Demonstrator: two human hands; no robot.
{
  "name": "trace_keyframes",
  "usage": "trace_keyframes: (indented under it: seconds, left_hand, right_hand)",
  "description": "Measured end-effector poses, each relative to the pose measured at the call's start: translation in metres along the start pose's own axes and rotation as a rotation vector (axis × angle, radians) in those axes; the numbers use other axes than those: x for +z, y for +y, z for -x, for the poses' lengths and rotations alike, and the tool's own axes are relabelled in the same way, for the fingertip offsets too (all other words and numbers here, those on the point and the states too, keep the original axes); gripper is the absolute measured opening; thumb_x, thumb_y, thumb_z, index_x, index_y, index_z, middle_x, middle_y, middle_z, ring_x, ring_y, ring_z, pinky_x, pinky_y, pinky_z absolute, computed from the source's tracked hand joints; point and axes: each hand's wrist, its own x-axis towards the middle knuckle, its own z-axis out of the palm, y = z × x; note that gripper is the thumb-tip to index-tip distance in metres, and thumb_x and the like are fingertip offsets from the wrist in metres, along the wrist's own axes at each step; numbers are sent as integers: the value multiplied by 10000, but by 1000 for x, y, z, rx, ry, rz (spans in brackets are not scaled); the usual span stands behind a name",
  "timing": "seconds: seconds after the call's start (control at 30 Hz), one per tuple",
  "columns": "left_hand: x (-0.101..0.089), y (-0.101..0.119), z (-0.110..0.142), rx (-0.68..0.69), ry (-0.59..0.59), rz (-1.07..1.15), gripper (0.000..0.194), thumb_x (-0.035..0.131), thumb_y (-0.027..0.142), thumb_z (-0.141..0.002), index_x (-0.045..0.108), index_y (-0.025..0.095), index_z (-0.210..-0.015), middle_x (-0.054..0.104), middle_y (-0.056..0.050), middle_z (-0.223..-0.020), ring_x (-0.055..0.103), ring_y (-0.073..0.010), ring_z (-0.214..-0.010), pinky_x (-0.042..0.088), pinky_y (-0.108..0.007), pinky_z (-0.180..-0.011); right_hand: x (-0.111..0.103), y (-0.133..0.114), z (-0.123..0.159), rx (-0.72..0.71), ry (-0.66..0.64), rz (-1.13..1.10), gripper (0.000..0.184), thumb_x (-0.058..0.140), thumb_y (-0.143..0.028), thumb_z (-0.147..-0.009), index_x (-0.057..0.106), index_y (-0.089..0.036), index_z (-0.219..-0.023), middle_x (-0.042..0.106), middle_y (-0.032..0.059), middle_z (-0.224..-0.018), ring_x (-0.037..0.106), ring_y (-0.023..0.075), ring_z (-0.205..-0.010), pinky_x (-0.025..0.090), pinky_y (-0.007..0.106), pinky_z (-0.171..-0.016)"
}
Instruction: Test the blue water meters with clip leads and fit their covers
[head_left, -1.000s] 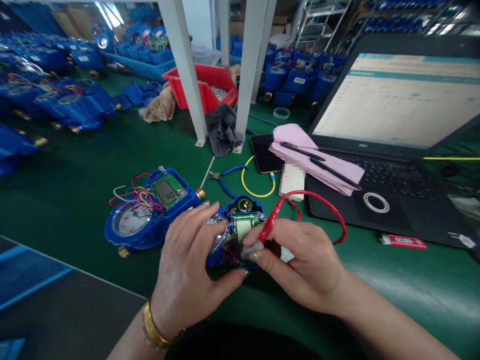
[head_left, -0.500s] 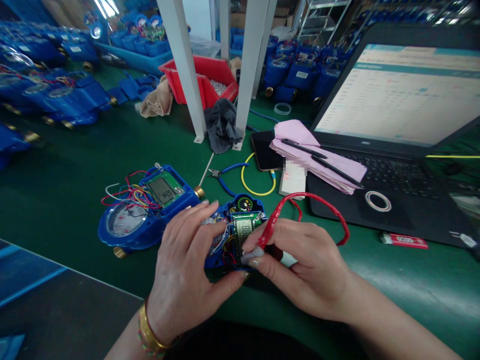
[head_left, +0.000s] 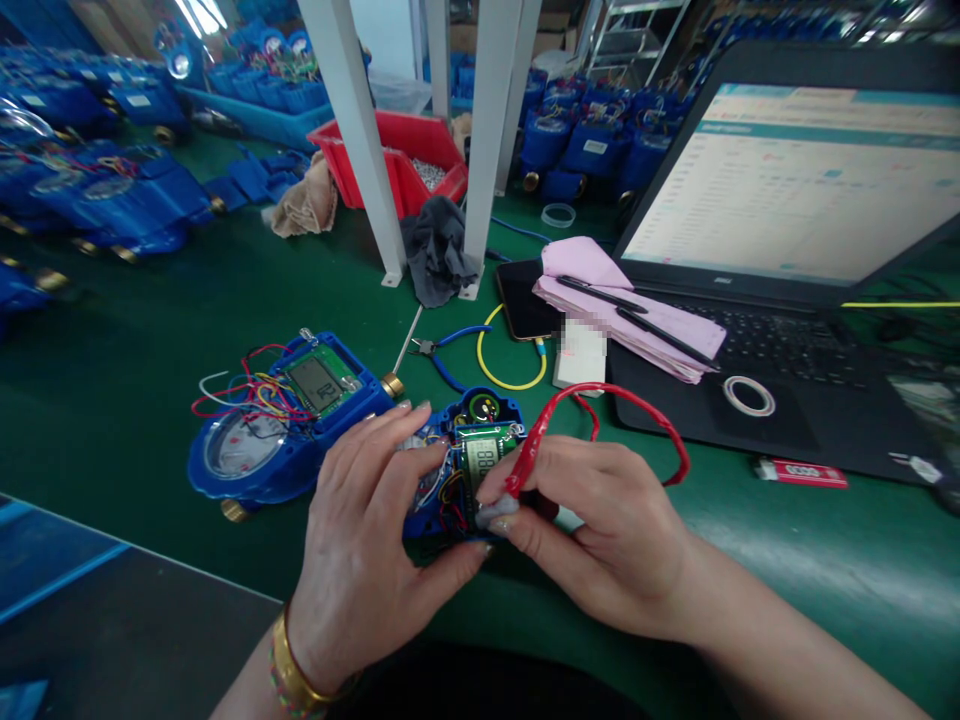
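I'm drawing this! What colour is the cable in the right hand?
The cable is red, clearest in the head view.

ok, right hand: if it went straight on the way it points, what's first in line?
The display board of the open blue meter. The right hand holds the grey tip right over it, probably touching already; depth and contact are unclear.
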Motion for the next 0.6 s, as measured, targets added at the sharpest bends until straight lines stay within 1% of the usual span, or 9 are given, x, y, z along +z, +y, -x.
trace_keyframes:
  seconds: [0.17,0.37,0.5,0.6]
  left_hand:
    - [0,0,0,4,-1,-1,386,666,330,-817,542,104,-1104,532,-196,-1288,449,-332,-1244,349,-528,-1043]
    - [0,0,0,-6,-6,-4,373,651,342,-834,541,116,-1111,520,-183,-1298,441,-329,-1249,343,-525,-1050]
    - [-2,-1,0,16,-22,-9,361,641,323,-836,538,112,-1109,509,-181,-1304,435,-326,-1250,331,-503,-1057]
    - [-2,-2,-1,36,-23,-17,337,627,308,-846,533,113,-1105,501,-178,-1307,433,-329,-1249,332,-500,-1052]
  right_hand:
    - [0,0,-1,-16,0,10,51,551,-68,-884,591,-100,-884,620,28,-780,558,112,-699,428,224,-651]
    - [-2,-1,1,-31,-37,33,65,541,-65,-883,601,-88,-874,606,48,-752,544,136,-688,408,253,-628]
    - [-2,-4,0,-25,-55,47,92,518,-87,-897,607,-83,-873,591,52,-735,506,136,-653,383,257,-596]
    - [-2,-4,0,-37,-52,48,115,505,-94,-902,605,-84,-847,587,53,-733,489,134,-655,381,254,-600]
